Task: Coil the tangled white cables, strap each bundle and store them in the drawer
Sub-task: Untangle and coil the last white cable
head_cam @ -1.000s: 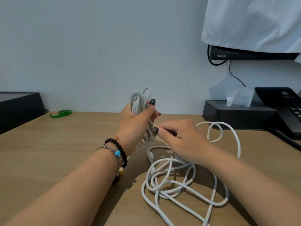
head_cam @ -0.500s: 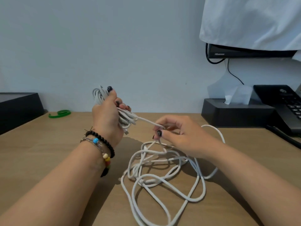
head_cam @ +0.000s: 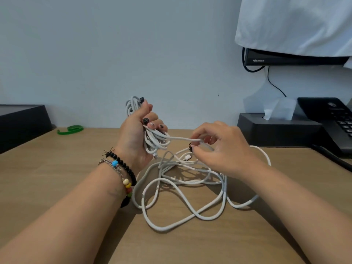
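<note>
My left hand (head_cam: 136,133) is raised above the wooden desk (head_cam: 47,178) and grips a coiled bundle of white cable (head_cam: 152,139), with loops sticking out above the thumb and below the fingers. A single strand (head_cam: 179,138) runs from the bundle to my right hand (head_cam: 219,147), which pinches it between thumb and fingers. Under both hands a tangle of loose white cable (head_cam: 188,189) lies spread on the desk, with a white plug end (head_cam: 187,156) in it.
A green strap (head_cam: 70,129) lies at the back left of the desk, next to a black box (head_cam: 21,122). At the back right stand a black tissue box (head_cam: 276,128) and a black desk phone (head_cam: 331,122). A cloth-covered monitor (head_cam: 297,27) hangs above.
My left hand swung left with the bundle, then came back toward the middle. The right hand stayed on the strand, drawing it out. The loose tangle has shifted and spread on the desk.
</note>
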A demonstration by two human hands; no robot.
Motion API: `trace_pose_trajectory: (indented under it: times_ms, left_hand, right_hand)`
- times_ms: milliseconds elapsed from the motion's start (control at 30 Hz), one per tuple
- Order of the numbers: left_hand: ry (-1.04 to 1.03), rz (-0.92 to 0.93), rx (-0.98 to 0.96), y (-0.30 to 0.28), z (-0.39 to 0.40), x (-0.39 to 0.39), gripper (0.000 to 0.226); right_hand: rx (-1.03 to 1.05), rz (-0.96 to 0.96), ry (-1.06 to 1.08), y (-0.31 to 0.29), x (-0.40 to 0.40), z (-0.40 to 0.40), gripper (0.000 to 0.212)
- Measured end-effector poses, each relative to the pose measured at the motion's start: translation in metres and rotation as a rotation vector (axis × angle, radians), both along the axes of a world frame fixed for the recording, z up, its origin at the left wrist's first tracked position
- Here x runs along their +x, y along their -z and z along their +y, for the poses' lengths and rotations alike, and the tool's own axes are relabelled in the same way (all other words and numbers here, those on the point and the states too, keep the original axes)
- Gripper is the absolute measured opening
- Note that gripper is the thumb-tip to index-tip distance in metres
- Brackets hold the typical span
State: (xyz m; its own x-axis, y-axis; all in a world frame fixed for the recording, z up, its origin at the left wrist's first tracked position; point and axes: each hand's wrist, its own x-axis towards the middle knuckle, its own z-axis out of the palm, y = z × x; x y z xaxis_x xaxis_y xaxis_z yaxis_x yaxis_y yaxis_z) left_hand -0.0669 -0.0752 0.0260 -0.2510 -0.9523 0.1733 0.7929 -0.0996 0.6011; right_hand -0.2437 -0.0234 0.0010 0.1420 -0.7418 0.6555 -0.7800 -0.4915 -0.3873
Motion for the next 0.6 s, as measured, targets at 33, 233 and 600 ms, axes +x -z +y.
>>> trace_pose_trajectory:
  times_ms: [33,233,600]
  left_hand:
    - [-0.032,-0.015,-0.002,0.000,-0.001,0.000,0.024]
    - [-0.201,-0.075,0.033,0.005,-0.009,0.004,0.023]
    - [-0.533,-0.075,0.084,-0.001,-0.024,0.024,0.027]
  right_hand:
    - [-0.001,0.003,-0.004,0.000,0.000,0.000,0.016]
    - [0.141,-0.085,-0.127,0.001,-0.002,-0.001,0.008]
    - [-0.118,-0.095,0.212,0.004,-0.020,-0.017,0.019]
